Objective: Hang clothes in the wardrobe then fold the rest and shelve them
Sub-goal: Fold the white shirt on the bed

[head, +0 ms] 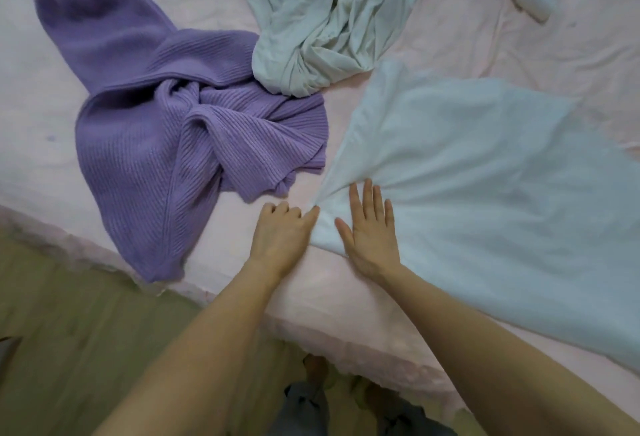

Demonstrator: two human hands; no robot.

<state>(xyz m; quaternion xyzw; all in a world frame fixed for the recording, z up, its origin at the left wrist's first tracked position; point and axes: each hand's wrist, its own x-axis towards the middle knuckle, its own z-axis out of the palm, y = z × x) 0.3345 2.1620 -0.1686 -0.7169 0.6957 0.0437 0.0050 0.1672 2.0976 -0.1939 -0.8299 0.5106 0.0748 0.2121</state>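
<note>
Pale blue garment [467,172] spread on the pink bed [41,158]. Left hand [282,234] pinches its near edge, gathering creases; right hand [370,227] presses flat, fingers straight. Thin, limp, light cloth, likely to slip: best held at edges or corners

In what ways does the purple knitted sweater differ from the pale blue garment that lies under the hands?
The purple sweater is a thick ribbed knit, twisted and bunched; the pale blue garment is thin, smooth cloth, spread nearly flat. No hand touches the sweater, while the right hand presses flat on the blue garment and the left hand pinches its edge. Part of the sweater hangs over the bed's edge. Both lie on the pink sheet.
</note>
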